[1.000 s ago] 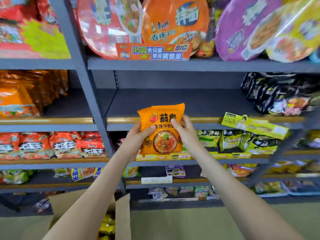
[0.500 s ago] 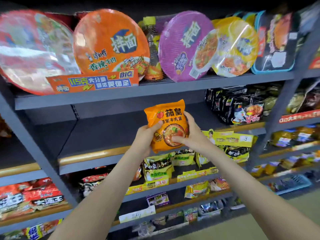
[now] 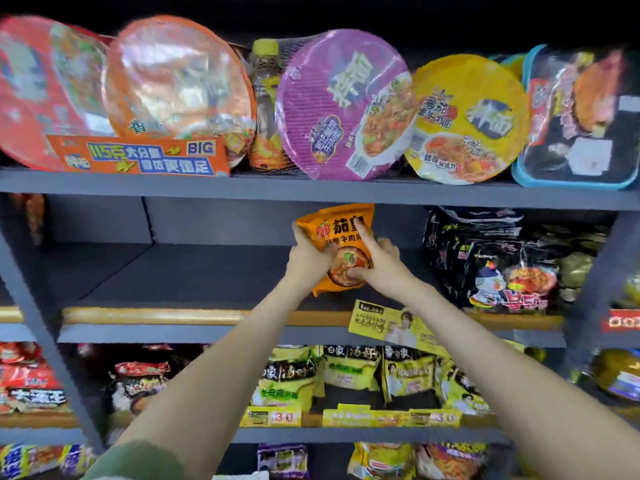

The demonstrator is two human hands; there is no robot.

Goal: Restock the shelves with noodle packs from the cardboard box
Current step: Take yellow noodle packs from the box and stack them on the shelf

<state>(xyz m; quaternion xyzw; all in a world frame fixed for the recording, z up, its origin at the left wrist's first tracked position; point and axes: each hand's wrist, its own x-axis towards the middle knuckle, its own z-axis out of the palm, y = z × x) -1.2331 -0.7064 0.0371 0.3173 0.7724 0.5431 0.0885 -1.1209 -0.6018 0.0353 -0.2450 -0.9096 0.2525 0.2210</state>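
An orange noodle pack (image 3: 341, 233) with a tomato picture stands upright over the dark grey middle shelf (image 3: 194, 275), just under the shelf above. My left hand (image 3: 308, 256) grips its left edge. My right hand (image 3: 379, 259) holds its right side, with the index finger laid up across the front. Left of the pack the shelf is bare; right of it stand black noodle packs (image 3: 502, 261). The cardboard box is out of view.
Round noodle bowls (image 3: 343, 105) line the top shelf. Yellow-and-black packs (image 3: 349, 375) fill the shelf below, red packs (image 3: 31, 375) at lower left. A loose yellow price strip (image 3: 391, 325) hangs off the middle shelf's wooden front rail (image 3: 156, 316). A grey upright (image 3: 41, 334) slants at left.
Both hands have carried the orange pack up and forward, from in front of the shelf rail into the middle shelf. The view has tilted upward, and the box has dropped out of sight.
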